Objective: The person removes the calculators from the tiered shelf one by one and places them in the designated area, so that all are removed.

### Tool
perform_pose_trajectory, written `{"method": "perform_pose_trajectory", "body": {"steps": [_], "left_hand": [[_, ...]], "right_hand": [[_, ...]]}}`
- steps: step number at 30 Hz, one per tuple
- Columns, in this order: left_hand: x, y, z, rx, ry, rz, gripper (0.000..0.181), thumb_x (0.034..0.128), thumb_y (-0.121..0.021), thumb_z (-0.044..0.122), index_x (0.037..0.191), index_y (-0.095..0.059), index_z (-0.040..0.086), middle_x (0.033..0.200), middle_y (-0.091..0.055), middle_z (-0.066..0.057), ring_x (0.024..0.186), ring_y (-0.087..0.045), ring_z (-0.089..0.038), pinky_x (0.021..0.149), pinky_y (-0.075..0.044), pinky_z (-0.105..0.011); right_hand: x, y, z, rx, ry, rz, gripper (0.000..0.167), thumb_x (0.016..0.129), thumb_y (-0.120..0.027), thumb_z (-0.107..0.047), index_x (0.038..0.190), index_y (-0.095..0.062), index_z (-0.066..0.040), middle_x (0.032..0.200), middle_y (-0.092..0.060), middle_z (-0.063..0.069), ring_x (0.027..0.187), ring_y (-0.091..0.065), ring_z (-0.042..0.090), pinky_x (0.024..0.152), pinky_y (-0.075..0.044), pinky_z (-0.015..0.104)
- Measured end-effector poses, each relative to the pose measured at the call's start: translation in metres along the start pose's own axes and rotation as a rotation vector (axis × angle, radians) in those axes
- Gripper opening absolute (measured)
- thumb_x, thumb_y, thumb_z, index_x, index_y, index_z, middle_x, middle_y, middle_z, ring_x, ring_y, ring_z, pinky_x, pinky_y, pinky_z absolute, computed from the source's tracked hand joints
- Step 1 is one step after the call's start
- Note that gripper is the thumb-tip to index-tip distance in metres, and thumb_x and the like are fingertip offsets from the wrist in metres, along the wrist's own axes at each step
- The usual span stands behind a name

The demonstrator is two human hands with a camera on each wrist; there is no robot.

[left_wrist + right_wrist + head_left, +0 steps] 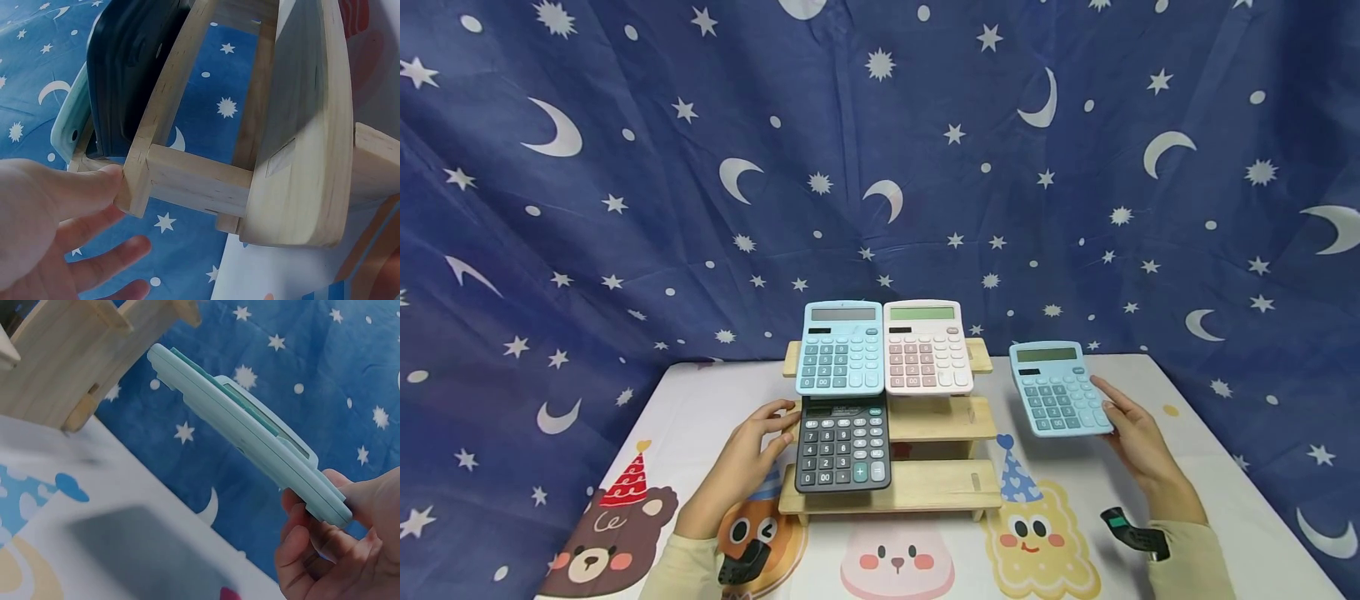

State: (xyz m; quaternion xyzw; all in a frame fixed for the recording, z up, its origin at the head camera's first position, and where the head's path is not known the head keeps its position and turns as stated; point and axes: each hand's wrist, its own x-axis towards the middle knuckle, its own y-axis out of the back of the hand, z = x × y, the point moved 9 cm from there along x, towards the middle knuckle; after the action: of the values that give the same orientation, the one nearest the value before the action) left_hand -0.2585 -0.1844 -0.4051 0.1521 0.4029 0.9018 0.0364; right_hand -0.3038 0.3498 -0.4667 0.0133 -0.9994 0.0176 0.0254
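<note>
A three-step wooden stand (917,487) holds a blue calculator (840,350) and a pink calculator (928,348) side by side on top, with a black calculator (844,444) below the blue one. My left hand (747,457) is at the stand's left side; in the left wrist view that hand (56,225) pinches the end of a wooden slat (140,156) between thumb and fingers. To the right of the stand, my right hand (1146,442) grips a second blue calculator (1060,389) by its lower right edge. The right wrist view shows this calculator (250,440) raised above the table, its shadow below.
A white tablecloth (1210,417) with cartoon figures covers the table. Behind it hangs a dark blue curtain (850,167) with moons and stars. Black straps (1138,535) sit at both wrists.
</note>
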Motion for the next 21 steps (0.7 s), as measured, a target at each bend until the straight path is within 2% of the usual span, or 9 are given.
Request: {"method": "perform_pose_trajectory", "body": {"steps": [7, 13, 21], "left_hand": [[0.000, 0.000, 0.001, 0.005, -0.010, 0.005, 0.035, 0.0953, -0.065, 0.003, 0.130, -0.067, -0.002, 0.143, -0.058, -0.017, 0.134, -0.055, -0.042, 0.107, -0.046, -0.058], [0.000, 0.000, 0.000, 0.005, -0.009, 0.004, 0.035, 0.0952, -0.065, 0.002, 0.130, -0.067, -0.002, 0.143, -0.058, -0.018, 0.135, -0.054, -0.042, 0.107, -0.045, -0.059], [0.000, 0.000, 0.000, 0.003, -0.017, 0.012, 0.034, 0.0951, -0.066, 0.002, 0.129, -0.067, -0.002, 0.143, -0.058, -0.017, 0.134, -0.054, -0.042, 0.107, -0.045, -0.059]], "right_hand": [[0.003, 0.007, 0.021, -0.057, -0.062, 0.025, 0.060, 0.110, -0.040, -0.031, 0.162, -0.020, -0.008, 0.130, -0.051, -0.028, 0.106, -0.060, -0.013, 0.083, -0.053, 0.011], [0.004, 0.012, 0.034, -0.108, -0.109, 0.045, 0.058, 0.111, -0.037, -0.030, 0.162, -0.019, -0.009, 0.119, -0.052, -0.035, 0.099, -0.059, -0.012, 0.078, -0.052, 0.013], [0.005, 0.014, 0.042, -0.095, -0.104, 0.045, 0.058, 0.110, -0.039, -0.030, 0.161, -0.022, -0.009, 0.113, -0.059, -0.037, 0.089, -0.060, -0.007, 0.069, -0.050, 0.018]]}}
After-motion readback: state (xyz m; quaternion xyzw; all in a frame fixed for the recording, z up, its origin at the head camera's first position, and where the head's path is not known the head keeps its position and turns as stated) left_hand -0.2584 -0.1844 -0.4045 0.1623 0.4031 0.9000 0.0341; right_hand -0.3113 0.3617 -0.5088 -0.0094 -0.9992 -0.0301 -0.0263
